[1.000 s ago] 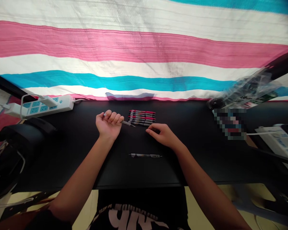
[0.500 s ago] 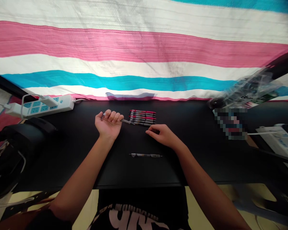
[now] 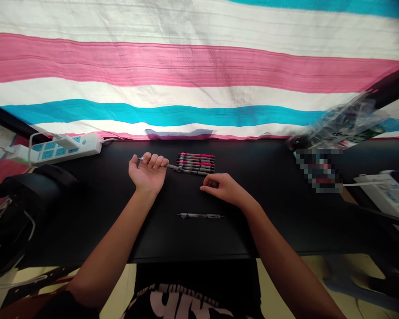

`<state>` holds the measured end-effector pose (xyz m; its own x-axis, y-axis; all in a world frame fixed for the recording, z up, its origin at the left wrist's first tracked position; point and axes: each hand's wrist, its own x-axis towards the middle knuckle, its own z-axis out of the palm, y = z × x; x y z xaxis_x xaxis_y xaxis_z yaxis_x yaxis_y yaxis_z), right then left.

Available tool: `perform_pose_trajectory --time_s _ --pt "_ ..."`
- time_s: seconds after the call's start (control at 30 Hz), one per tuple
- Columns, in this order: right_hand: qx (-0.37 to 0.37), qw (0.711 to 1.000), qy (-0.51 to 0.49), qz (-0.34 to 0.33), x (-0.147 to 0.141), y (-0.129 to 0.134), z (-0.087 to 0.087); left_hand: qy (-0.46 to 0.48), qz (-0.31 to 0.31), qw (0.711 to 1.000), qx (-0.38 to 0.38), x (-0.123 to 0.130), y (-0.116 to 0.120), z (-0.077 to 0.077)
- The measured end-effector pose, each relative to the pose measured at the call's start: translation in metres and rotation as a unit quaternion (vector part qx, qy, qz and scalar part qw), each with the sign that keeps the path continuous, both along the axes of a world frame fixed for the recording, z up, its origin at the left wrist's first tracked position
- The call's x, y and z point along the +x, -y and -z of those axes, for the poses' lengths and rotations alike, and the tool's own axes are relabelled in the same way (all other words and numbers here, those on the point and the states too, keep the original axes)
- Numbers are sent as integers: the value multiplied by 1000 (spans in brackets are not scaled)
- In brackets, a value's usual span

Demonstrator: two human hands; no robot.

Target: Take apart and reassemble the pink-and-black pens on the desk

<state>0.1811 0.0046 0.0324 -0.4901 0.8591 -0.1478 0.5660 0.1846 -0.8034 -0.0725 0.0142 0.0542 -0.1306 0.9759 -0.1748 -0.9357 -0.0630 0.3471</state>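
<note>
One white power strip (image 3: 68, 148) is sitting far to the left of the row of pens (image 3: 197, 163). Just left of the row, the left hand (image 3: 149, 172) is lying palm up, its fingers curling and clamping on a thin pen (image 3: 171, 167). This held pen is showing a shiny clear end and a gray grip. Its tip is pointing right, tilting a little toward the person, and reaching the row's left end; I cannot tell if they are touching.

The row's pens are lying side by side on the black table (image 3: 126, 235), some showing red grips and some gray. They are running left to right, tips pointing right. Nearer the person than the row, a lone pen (image 3: 201, 215), clear and gray, is lying flat, pointing right too.

Near the row's lower right corner, the right hand (image 3: 221, 186) is curling; I cannot tell if its thumb and finger are touching.
</note>
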Motion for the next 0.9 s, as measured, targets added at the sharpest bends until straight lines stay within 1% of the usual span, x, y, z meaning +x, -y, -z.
perform_pose_trajectory --time_s 0.17,0.33,0.43,0.9 --pt "3 1000 1 -1 1 -1 3 -18 2 1000 4 -2 -1 -1" --pt "-9 1000 6 1 2 0 2 -28 -24 999 -12 -4 -2 -4" --pt "-18 1000 3 2 2 0 0 -29 -28 999 -16 -6 -2 -4" --pt "-22 1000 5 -5 3 -1 1 -2 -18 999 28 -9 -2 -6"
